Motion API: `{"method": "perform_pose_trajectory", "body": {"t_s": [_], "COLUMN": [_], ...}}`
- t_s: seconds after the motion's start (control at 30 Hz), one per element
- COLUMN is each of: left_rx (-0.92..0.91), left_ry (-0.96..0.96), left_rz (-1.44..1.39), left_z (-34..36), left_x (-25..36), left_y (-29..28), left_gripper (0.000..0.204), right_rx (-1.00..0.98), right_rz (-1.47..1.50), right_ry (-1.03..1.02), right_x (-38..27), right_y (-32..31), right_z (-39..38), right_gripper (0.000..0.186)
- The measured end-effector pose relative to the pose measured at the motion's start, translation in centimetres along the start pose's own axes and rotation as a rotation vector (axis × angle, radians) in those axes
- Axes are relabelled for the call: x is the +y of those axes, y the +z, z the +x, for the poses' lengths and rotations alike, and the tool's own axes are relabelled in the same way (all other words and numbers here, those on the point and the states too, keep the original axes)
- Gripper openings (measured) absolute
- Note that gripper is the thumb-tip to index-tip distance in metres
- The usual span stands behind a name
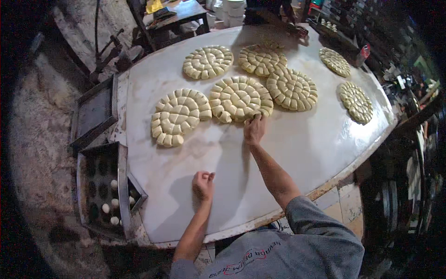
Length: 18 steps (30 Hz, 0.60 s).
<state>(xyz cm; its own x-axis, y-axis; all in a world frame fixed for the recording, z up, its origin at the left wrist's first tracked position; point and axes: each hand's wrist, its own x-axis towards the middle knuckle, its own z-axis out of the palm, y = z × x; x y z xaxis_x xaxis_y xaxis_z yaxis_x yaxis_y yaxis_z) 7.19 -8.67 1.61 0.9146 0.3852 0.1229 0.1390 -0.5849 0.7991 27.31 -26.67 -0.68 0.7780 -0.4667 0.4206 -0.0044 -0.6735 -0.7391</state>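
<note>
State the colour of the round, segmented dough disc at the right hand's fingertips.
Pale creamy yellow; the round, segmented dough disc shows best in the head view.

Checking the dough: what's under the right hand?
The near edge of a segmented dough round shows at the right hand, on white tabletop; whatever the hand covers is hidden.

Right fingers [257, 116] on cut dough round [239, 96], left fingers [201, 176] curled, white table [304, 149]

The right fingers [256, 117] hide part of the middle dough's [239, 95] near rim; their grip cannot be made out. A co-worker [268, 10] is cut off at the far edge, the shirt [288, 255] at the near.
</note>
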Motion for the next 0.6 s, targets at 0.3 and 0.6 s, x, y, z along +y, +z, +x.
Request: {"method": "perform_pose_trajectory", "body": {"t_s": [0.3, 0.6], "left_rx": [-0.110, -0.366], "left_ry": [0.098, 0.237], "left_rz": [-0.562, -0.559], "left_z": [-6.7, -10.3], "left_x": [0.5, -0.2], "left_y": [3.3, 2.1], "left_gripper": [0.068, 0.074], "right_rx": [-0.666, -0.918], "right_rz": [0.857, 1.124], "right_ry": [0.474, 0.918], "right_x": [2.1, -0.2], "right_y": [-6.5, -19.0], "right_z": [-8.7, -16.9], "right_gripper": [0.041, 0.011]}}
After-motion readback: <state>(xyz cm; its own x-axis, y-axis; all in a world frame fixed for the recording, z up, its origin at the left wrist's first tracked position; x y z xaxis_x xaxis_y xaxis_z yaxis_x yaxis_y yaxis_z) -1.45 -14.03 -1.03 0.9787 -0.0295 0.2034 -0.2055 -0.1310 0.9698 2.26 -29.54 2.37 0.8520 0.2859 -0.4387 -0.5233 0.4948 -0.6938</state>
